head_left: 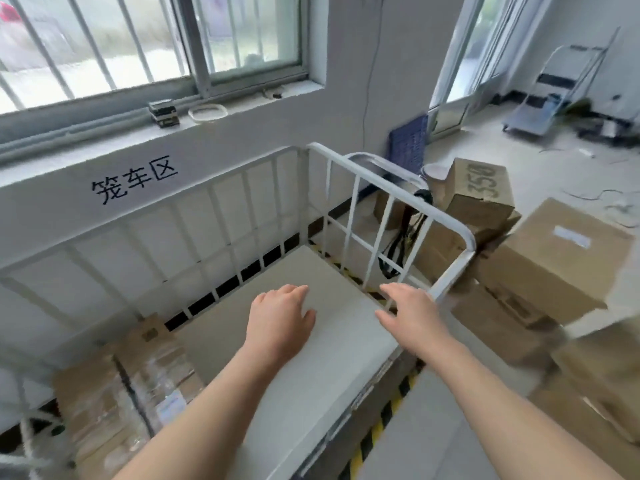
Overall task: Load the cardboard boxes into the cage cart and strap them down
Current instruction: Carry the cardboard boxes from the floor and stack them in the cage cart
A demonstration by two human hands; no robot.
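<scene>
1. Hands: your left hand [282, 317] and right hand [410, 311] hover side by side over the cage cart [304, 202]. Both have fingers extended and relaxed, and both hold nothing. The right hand is just beside the cart's right side rail; I cannot tell if it touches it.
2. Cart: the white deck [329, 375] under your hands is bare. The taped cardboard boxes [114, 403] at lower left appear to sit inside the cart at its left end, against the back rail.
3. Remaining stock: a stack of cardboard boxes [554, 261] stands on the floor outside the right rail, close against it. A tilted box marked 350 [479, 192] lies further back in the pile.
4. Strap: a black strap [398, 244] hangs on the right side rail, unused.
5. Step in hand (judgement): loading, between boxes. Part of the load is in and most is still outside. Strapping is not yet due.
6. Next move (judgement): turn right, take the nearest top box with both hands on opposite sides, and lift it over the rail. Set it on the bare deck beside the loaded boxes.
7. Caution (judgement): the outside stack looks uneven, so pulling one box may shift its neighbours. Keep the box clear of the hanging strap.
</scene>
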